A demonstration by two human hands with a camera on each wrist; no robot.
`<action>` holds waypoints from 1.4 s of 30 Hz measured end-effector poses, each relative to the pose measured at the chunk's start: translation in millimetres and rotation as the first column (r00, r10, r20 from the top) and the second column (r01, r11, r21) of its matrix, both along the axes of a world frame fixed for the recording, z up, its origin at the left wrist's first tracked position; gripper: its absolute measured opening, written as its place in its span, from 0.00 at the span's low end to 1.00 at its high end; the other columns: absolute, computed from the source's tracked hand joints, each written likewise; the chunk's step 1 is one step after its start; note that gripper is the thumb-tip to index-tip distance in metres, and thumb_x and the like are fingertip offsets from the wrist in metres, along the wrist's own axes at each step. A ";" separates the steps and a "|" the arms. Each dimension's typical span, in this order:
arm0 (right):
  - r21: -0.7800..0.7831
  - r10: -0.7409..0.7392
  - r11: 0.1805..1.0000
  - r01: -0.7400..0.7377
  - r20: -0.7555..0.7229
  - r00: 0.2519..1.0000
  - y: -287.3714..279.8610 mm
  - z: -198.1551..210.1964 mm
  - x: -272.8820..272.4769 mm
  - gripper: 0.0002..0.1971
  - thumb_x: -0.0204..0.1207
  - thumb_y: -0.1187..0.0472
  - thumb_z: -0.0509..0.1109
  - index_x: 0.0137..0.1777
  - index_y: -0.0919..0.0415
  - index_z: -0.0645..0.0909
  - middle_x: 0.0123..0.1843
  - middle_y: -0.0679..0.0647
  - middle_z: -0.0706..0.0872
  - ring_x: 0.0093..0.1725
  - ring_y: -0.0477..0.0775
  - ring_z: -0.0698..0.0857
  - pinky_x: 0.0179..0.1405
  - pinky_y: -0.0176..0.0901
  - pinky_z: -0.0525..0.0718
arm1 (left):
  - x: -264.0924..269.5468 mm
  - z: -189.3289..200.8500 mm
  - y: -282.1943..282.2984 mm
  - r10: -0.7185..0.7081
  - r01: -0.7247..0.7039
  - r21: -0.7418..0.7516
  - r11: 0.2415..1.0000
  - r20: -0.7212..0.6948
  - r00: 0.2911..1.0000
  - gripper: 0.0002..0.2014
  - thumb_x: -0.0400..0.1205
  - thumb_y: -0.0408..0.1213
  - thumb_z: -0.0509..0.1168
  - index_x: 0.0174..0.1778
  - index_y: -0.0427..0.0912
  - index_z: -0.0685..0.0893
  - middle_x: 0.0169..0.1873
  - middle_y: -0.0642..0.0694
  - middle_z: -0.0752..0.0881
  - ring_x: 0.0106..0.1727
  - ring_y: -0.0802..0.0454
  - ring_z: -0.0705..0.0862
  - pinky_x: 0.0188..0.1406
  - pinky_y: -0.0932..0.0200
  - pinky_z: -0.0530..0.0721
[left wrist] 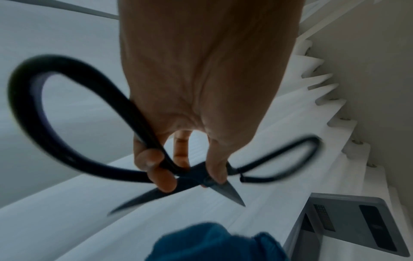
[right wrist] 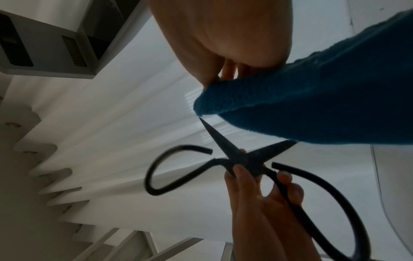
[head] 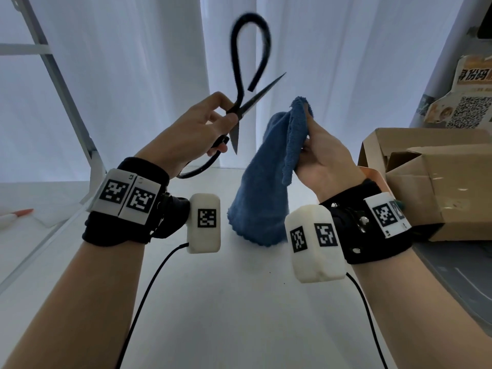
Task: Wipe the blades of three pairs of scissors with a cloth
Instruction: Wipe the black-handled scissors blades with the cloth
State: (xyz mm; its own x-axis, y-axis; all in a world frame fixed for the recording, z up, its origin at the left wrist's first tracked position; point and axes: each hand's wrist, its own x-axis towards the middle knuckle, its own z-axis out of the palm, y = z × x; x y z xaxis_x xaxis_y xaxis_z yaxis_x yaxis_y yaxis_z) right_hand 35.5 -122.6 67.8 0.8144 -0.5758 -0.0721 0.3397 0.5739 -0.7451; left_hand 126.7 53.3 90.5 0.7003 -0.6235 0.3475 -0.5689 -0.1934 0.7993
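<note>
My left hand (head: 213, 123) pinches a pair of black iron scissors (head: 241, 102) near the pivot, held up in the air with the blades spread apart. One big loop handle points up, the other curves down past my wrist. In the left wrist view my fingers (left wrist: 154, 162) curl round the scissors (left wrist: 185, 174) at the crossing. My right hand (head: 316, 147) grips a blue cloth (head: 266, 182) that hangs down to the white table (head: 239, 302). The cloth (right wrist: 312, 106) sits just right of the scissors (right wrist: 241, 159), close to one blade tip; I cannot tell whether they touch.
Open cardboard boxes (head: 426, 177) stand at the right edge of the table. A white and orange pen (head: 16, 215) lies at far left. White curtains hang behind. A metal frame (head: 61, 83) leans at left. A grey device (left wrist: 350, 222) sits by the curtain.
</note>
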 end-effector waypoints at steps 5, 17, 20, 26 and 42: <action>-0.029 0.182 0.983 -0.182 0.025 0.983 8.2 0.7 1.5 0.15 0.80 0.55 0.74 0.59 0.64 0.82 0.51 0.60 0.87 0.46 0.56 0.89 0.46 0.48 0.92 | -2.2 -2.3 0.1 -0.095 0.090 0.092 0.992 0.054 0.994 0.06 0.86 0.40 0.67 0.58 0.51 0.82 0.53 0.51 0.80 0.38 0.60 0.83 0.37 0.66 0.77; 0.053 0.415 0.905 -0.423 0.117 0.902 6.9 -1.4 7.3 0.32 0.85 0.55 0.68 0.85 0.65 0.63 0.84 0.65 0.68 0.82 0.65 0.69 0.81 0.60 0.68 | -1.5 1.5 6.9 -0.164 0.163 0.028 0.986 0.019 0.986 0.15 0.82 0.32 0.73 0.43 0.61 0.81 0.51 0.47 0.78 0.36 0.57 0.81 0.44 0.54 0.75; 0.032 0.390 0.917 -0.399 0.150 0.909 11.7 -0.9 2.4 0.25 0.86 0.56 0.65 0.79 0.69 0.71 0.74 0.66 0.76 0.72 0.60 0.78 0.75 0.58 0.77 | -2.8 0.2 6.4 -0.188 0.189 0.044 0.981 -0.020 0.982 0.16 0.81 0.31 0.73 0.43 0.60 0.81 0.50 0.47 0.76 0.35 0.60 0.78 0.45 0.55 0.74; -0.131 0.482 0.875 -0.466 0.147 0.864 25.2 7.8 -13.5 0.12 0.65 0.66 0.71 0.43 0.74 0.88 0.46 0.67 0.90 0.41 0.60 0.91 0.48 0.54 0.91 | -4.1 1.9 7.4 -0.262 0.266 0.035 0.963 -0.096 0.960 0.14 0.76 0.30 0.76 0.51 0.49 0.82 0.52 0.45 0.76 0.41 0.51 0.79 0.42 0.62 0.75; -0.038 0.454 0.888 -0.458 0.231 0.861 18.8 13.1 -9.3 0.13 0.75 0.51 0.68 0.48 0.63 0.77 0.45 0.59 0.79 0.48 0.57 0.79 0.63 0.52 0.80 | -0.8 2.4 13.6 -0.228 0.228 -0.015 0.974 -0.041 0.973 0.19 0.72 0.17 0.76 0.48 0.44 0.81 0.53 0.36 0.85 0.48 0.52 0.89 0.57 0.58 0.86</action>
